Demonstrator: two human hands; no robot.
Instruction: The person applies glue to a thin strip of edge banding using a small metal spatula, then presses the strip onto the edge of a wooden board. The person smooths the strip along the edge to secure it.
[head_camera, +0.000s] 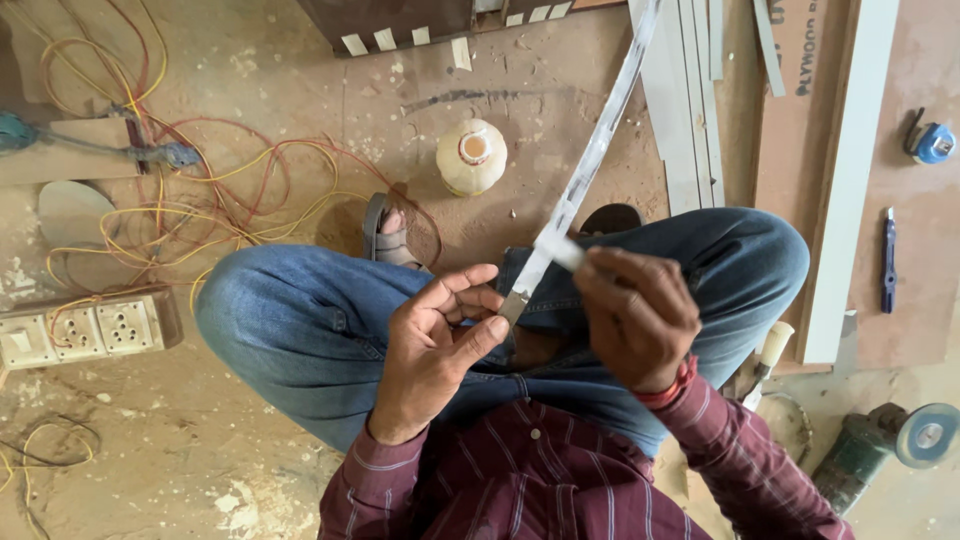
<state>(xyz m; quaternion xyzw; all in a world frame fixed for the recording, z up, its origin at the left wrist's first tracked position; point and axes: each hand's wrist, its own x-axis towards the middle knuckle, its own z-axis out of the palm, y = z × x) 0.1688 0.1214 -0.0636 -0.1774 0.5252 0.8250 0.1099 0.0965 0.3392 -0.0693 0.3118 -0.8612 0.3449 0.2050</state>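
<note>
At the far left of the floor lies a wooden switch-and-socket board (88, 330), with a tangle of red and yellow wires (190, 190) looping from it across the dusty ground toward a blue-handled tool (20, 130). Near the middle of the floor stands a cream plastic bottle (471, 155), cap up, just beyond the person's sandalled foot (392, 235).

The person sits cross-legged in blue jeans (300, 320) and a maroon striped shirt (530, 480). The left hand (430, 345) is raised over the left knee, palm turned inward; its thumb and forefinger are pinched on the lower end of a long, thin white strip (590, 160). The remaining fingers are loosely curled and slightly apart.

The strip runs upward and to the right from that pinch, out of the top of the view. The right hand (635, 315) grips it just above the left hand, fingers closed around the strip with a short white piece (562, 250) showing at the fingertips; whether this piece is separate from the strip cannot be told.

To the right lie several pale laminate strips (690, 110) and a long white board (850, 180). Beyond these rest a blue tape measure (935, 143) and a dark blue pen-shaped tool (888, 260). At lower right sits an angle grinder (895, 445).
</note>
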